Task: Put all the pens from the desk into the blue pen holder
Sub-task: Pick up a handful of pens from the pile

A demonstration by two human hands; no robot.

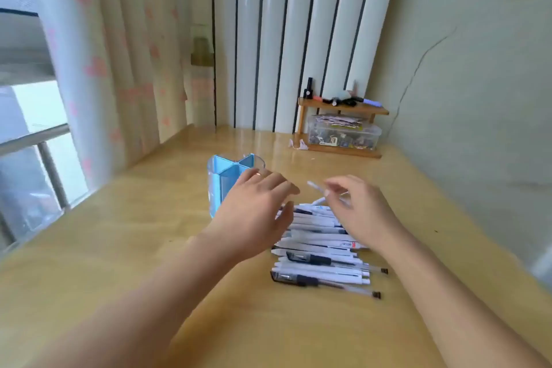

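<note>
At the far left a curtain (98,63) with pink hearts is hung beside a window (33,128). The blue pen holder (227,176) is seen standing upright on the wooden desk (134,242), left of centre; it is made of translucent light-blue plastic and is split by inner walls into several compartments, with nothing visible inside. Just to its right the left hand (257,212) is held palm down, its near edge overlapping the holder in view; its fingers (283,185) are spread loosely and nothing is gripped, and a ring is worn on one of them. Below and between the hands a pile of pens (322,251) is laid on the desk, mostly white barrels lying roughly side by side, with a few clear ones with black grips and caps at the near edge. Further right the right hand (361,212) is raised over the far end of the pile, and a white pen (321,190) is pinched between its fingertips, though motion blur softens it. At the far right a small wooden shelf (343,128) with a clear plastic box (343,136) is set against the wall
</note>
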